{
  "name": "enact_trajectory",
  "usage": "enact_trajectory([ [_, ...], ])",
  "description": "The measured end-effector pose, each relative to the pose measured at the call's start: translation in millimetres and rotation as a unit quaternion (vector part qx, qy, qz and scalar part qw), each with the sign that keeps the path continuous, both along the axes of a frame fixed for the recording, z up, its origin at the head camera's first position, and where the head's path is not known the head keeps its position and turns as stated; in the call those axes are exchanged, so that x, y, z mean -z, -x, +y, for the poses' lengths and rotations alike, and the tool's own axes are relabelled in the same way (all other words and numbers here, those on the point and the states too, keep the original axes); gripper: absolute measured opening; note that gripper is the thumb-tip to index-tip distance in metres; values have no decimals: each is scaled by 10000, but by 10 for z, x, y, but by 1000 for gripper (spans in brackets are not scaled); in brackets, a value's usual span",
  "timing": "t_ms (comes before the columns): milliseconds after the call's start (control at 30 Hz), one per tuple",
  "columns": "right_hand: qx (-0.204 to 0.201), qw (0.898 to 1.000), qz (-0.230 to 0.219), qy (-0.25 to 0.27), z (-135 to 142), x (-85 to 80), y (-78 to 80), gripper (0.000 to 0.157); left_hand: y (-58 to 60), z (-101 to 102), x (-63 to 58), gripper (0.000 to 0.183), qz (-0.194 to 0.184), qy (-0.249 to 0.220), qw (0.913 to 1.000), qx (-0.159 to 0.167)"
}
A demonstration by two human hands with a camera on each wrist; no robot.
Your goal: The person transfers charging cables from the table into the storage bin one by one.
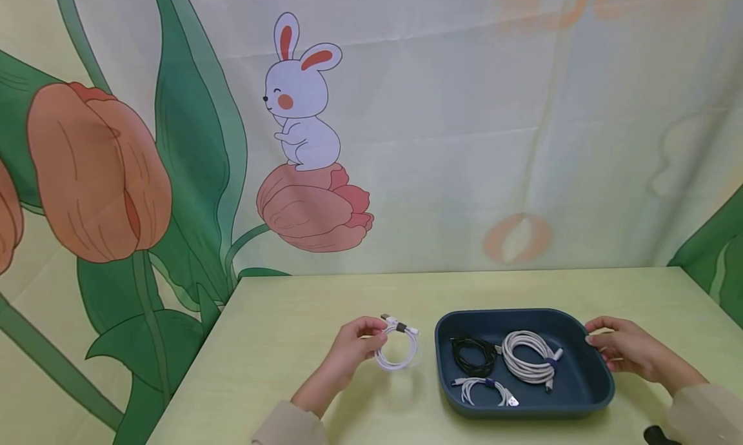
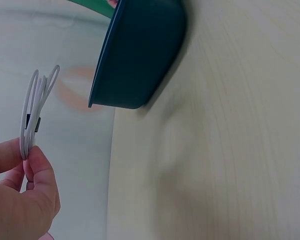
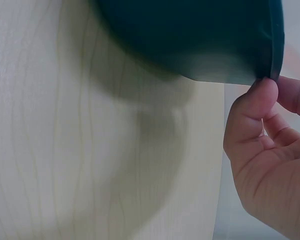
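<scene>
A coiled white USB cable [image 1: 397,361] with a black tie hangs from my left hand [image 1: 355,347], pinched between thumb and fingers above the table. The left wrist view shows the same white coil [image 2: 35,107] edge-on, upright over the fingertips. My right hand [image 1: 629,349] grips the right rim of a dark blue tray [image 1: 580,393]; the right wrist view shows thumb and finger on either side of the rim. Inside the tray lie a black coiled cable [image 1: 475,358], a thick white coiled cable [image 1: 525,358] with a blue tie, and a smaller white cable [image 1: 486,388] at the front.
The tray stands on a pale wooden table [image 1: 278,342], to the right of the left hand. A black object [image 1: 658,435] shows partly at the lower right, near the right sleeve. Behind the table hangs a printed cloth [image 1: 429,142] with tulips and a rabbit.
</scene>
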State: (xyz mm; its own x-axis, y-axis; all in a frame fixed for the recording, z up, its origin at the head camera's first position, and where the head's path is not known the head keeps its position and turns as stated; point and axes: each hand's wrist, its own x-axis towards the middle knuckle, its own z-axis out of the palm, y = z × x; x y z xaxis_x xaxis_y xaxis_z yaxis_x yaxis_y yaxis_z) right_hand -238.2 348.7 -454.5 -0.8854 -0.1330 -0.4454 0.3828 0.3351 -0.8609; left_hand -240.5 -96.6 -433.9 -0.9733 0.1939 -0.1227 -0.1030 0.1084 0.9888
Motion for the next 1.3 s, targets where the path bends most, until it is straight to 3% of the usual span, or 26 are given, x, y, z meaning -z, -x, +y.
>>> enact_trajectory([
  [433,-19,10000,16,19,3,-2,-3,30,-24,184,40,24,89,-269,9996,96],
  [933,-47,9999,16,97,2,-17,-12,28,-63,442,69,23,-69,-394,9992,57],
  [1300,-65,9999,45,143,2,-13,-16,27,-66,549,102,25,-76,-425,9988,233],
])
